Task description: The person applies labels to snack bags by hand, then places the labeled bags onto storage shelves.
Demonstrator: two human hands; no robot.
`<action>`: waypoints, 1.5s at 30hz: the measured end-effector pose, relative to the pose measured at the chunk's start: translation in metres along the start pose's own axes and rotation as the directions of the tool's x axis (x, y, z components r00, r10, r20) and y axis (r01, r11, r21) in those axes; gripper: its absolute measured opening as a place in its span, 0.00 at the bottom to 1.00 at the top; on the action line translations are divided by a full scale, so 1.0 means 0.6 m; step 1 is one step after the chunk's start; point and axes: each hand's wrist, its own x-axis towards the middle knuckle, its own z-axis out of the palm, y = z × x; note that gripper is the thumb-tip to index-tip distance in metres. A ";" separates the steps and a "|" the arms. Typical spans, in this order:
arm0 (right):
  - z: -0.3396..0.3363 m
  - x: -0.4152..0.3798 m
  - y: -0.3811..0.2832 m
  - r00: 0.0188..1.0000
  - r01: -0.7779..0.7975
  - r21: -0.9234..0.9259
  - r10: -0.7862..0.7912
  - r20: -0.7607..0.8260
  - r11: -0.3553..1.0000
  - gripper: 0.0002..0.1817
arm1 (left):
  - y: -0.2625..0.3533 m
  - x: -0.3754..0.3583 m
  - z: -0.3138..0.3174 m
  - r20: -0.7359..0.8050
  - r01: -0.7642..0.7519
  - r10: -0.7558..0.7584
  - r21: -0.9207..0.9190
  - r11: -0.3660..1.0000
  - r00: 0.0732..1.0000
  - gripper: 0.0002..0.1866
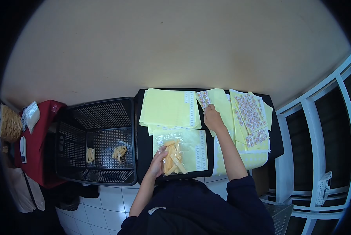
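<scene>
My left hand is closed on the edge of a clear plastic bag of pale yellow snack sticks. The bag lies over a yellow label sheet near the table's front edge. Farther right, my right hand has its fingers pinched at a yellow sheet with round stickers. Whether a sticker has lifted off is hidden by the fingers. Left of that sheet is a stack of yellow label sheets, with small printed labels along its right side.
More sticker sheets overlap at the right of the black-covered table. A black plastic basket to the left holds two bags of sticks. Beyond it, a red-covered table bears a white scale. White metal railings stand at right.
</scene>
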 end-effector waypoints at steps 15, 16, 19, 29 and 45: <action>-0.011 0.031 -0.003 0.972 -0.006 0.001 0.005 0.235 1.000 0.15 | -0.028 0.001 0.019 0.007 -0.211 0.230 0.423 0.881 0.973 0.19; -0.013 0.033 0.000 0.975 0.025 0.036 -0.032 0.221 0.999 0.14 | -0.026 -0.001 0.020 0.007 -0.215 0.235 0.424 0.880 0.972 0.19; -0.019 0.036 0.012 0.973 0.040 0.101 -0.062 0.222 0.994 0.13 | -0.008 -0.011 0.037 -0.093 -0.079 0.112 0.300 0.951 0.989 0.20; 0.009 0.026 0.060 0.953 -0.232 0.868 0.283 0.112 0.439 0.06 | 0.066 -0.031 0.091 0.030 -0.111 0.107 0.209 0.972 0.994 0.28; -0.187 -0.135 -0.194 0.528 0.516 0.424 -0.666 0.527 0.745 0.05 | 0.080 -0.052 0.106 0.148 -0.038 -0.031 0.443 0.896 0.989 0.28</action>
